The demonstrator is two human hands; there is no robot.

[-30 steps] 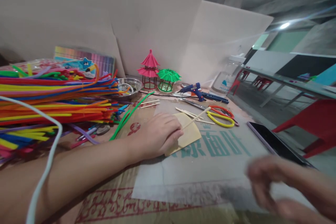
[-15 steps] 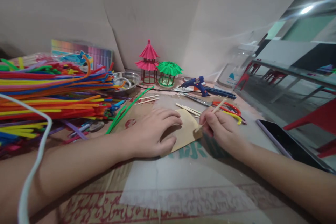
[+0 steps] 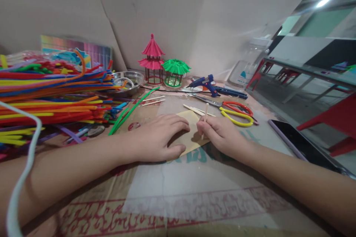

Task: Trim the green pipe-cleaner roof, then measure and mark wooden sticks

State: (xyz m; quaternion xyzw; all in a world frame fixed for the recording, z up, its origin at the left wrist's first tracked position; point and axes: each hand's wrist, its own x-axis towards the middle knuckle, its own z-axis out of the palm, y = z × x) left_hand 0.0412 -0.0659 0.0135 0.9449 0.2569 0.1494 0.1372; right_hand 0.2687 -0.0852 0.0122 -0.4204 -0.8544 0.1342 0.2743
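Note:
My left hand (image 3: 164,137) lies with fingers spread on a pale yellow sheet (image 3: 191,118), covering its left part. Pinched between the thumb and fingers of my right hand (image 3: 219,131) is a thin wooden stick (image 3: 206,113). It stands nearly upright, its lower end at the sheet's right part. Several similar loose sticks (image 3: 194,109) lie just behind the sheet. To the left, two more sticks (image 3: 154,100) rest on the cardboard surface (image 3: 133,118) beside green pipe cleaners (image 3: 130,113).
Bundles of coloured pipe cleaners (image 3: 55,81) fill the left side, with a metal bowl (image 3: 130,81) beside them. Pink (image 3: 151,61) and green (image 3: 176,68) pavilion models stand behind. A glue gun (image 3: 204,84), scissors (image 3: 236,113) and a phone (image 3: 303,146) are on the right. A white cable (image 3: 25,177) crosses my left forearm.
My right hand has moved left over the sheet. The stick has gone from a slant to nearly upright. My left hand stays on the sheet, and the view has shifted slightly.

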